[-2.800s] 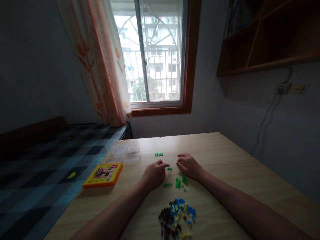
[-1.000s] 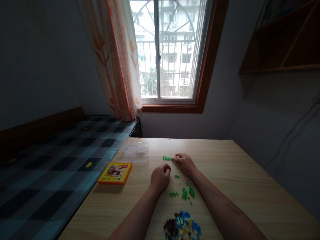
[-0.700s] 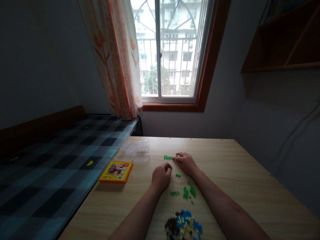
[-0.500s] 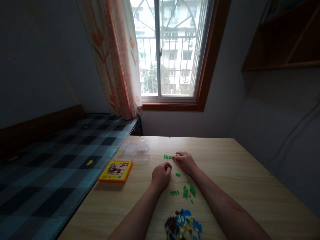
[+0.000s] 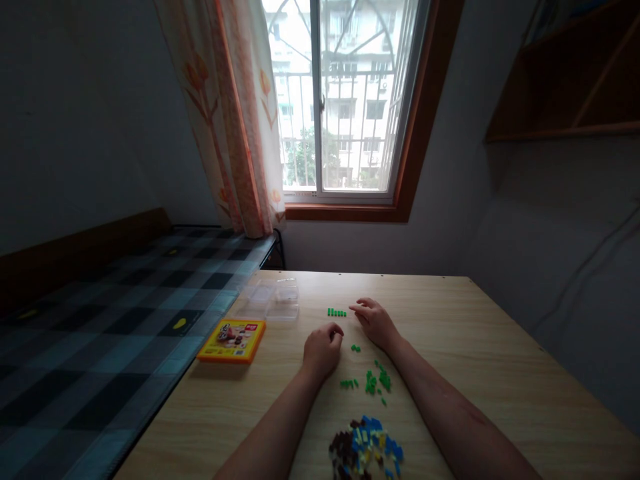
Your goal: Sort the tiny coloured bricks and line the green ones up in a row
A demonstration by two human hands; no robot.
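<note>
The person's right hand [image 5: 376, 321] lay low over the wooden table [image 5: 480, 347], its fingers loosely spread and pointing left, the tips just beside the right end of a short row of green bricks [image 5: 337, 312] but apart from it, pinching nothing that could be seen. The left hand [image 5: 323, 348] rested on the table nearer the body, its fingers curled into a loose fist; whether a piece sat inside it could not be told. Between the two wrists lay a little pair of green bricks [image 5: 355, 348], and closer in a scatter of loose green pieces [image 5: 379, 381] with a few more [image 5: 349, 383] just to their left. At the near edge sat a mixed heap of blue, yellow and brown bricks [image 5: 365, 448]. The row stood well clear of all these, out towards the window [image 5: 345, 100]. Such bricks were probably very light, hard and smooth plastic, so the row would likely skid or break apart under a careless nudge. It looked best taken by its two long sides between thumb and forefinger, or steadied at one end while pressed from the other. To the left lay an orange box [image 5: 231, 340] and beyond it a clear plastic tray [image 5: 273, 303], with a bed in a checked cover [image 5: 110, 313] alongside the table.
</note>
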